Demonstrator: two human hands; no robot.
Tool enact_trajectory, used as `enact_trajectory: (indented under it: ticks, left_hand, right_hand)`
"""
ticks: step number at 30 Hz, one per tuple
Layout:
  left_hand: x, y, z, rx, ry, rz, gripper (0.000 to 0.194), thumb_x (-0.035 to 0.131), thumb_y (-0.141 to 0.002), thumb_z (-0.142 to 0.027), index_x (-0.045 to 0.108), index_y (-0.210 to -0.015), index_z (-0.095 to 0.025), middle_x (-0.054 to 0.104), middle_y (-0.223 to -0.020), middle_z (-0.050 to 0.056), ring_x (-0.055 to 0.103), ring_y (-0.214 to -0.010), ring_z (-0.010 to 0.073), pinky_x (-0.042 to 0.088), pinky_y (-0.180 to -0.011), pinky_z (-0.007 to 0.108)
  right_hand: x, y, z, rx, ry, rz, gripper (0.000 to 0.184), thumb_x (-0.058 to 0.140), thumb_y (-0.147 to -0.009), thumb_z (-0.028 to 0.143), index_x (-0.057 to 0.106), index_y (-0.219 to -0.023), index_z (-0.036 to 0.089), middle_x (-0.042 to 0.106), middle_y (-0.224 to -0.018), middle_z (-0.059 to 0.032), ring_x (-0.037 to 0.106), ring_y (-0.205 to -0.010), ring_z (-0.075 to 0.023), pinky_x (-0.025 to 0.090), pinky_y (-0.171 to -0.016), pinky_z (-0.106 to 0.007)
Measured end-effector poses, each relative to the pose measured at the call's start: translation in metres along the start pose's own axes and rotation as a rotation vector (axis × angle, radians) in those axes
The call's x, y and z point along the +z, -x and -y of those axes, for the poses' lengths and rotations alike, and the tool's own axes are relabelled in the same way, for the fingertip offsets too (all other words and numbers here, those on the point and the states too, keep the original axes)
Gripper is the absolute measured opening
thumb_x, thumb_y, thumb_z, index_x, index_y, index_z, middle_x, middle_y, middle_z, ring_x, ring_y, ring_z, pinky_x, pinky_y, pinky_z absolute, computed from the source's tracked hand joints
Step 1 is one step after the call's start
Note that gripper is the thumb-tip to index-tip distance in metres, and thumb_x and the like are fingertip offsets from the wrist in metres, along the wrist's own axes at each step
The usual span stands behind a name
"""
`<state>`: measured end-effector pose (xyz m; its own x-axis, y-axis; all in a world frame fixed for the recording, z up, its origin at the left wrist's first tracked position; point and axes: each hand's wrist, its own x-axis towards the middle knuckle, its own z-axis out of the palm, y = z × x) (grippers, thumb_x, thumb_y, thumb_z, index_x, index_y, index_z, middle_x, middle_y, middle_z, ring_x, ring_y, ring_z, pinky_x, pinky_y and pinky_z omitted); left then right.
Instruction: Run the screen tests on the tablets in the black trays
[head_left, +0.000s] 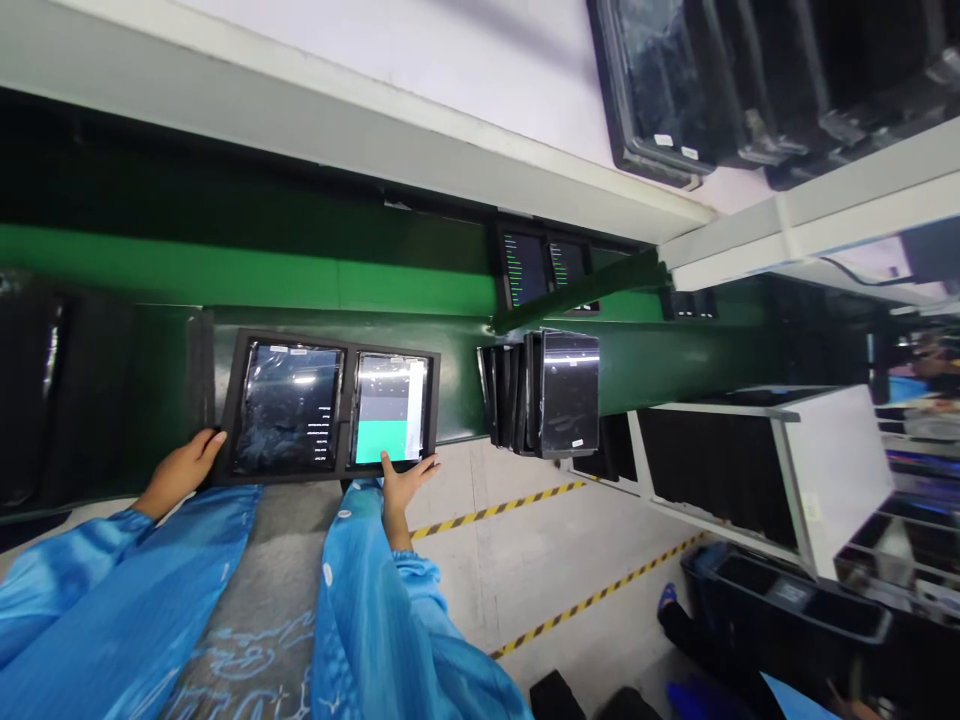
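A black two-slot tray [345,410] lies on the dark green bench in front of me. In its left slot is a tablet [289,405] with a mostly dark screen and a short text list. The right slot holds a tablet [390,405] showing green, grey and white blocks. My left hand [180,475] is closed on the tray's near left corner, its lower fingers hidden. At the tray's near right edge is my right hand [403,488], fingers spread, its thumb at the lower edge of the lit screen.
Right of the tray stands a leaning row of black tablets [570,390]. Behind it, two tablets [525,270] show green lines beside a dark post [585,290]. A white-framed cart [720,475] stands right. More black trays [67,390] lie left. Another person's foot [667,597] shows lower right.
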<state>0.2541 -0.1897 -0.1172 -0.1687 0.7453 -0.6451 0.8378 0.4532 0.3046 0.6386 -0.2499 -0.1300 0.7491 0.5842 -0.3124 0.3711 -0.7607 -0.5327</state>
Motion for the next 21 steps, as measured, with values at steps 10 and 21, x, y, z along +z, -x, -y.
enact_trajectory:
  ticks: [10, 21]
  left_hand:
    - [0.020, 0.026, -0.054, -0.024, 0.065, -0.190, 0.114, 0.049, -0.077, -0.080, 0.020, -0.155, -0.002, 0.049, -0.134, 0.030, 0.048, -0.129, 0.0463, 0.044, -0.102, 0.053]
    - [0.028, 0.031, -0.064, -0.053, 0.026, -0.269, 0.121, 0.059, -0.072, -0.078, 0.016, -0.155, -0.002, 0.050, -0.129, 0.028, 0.048, -0.125, 0.0465, 0.041, -0.102, 0.052]
  right_hand:
    - [-0.032, -0.033, -0.003, 0.008, -0.227, 0.068, 0.093, 0.060, -0.077, 0.065, 0.040, -0.144, 0.003, 0.040, -0.152, -0.0272, 0.037, -0.143, -0.0350, 0.028, -0.118, -0.048]
    - [-0.041, -0.057, -0.007, -0.026, -0.227, 0.139, 0.060, 0.061, -0.076, 0.055, 0.062, -0.117, 0.011, 0.068, -0.123, -0.0191, 0.062, -0.115, -0.0304, 0.046, -0.102, -0.042]
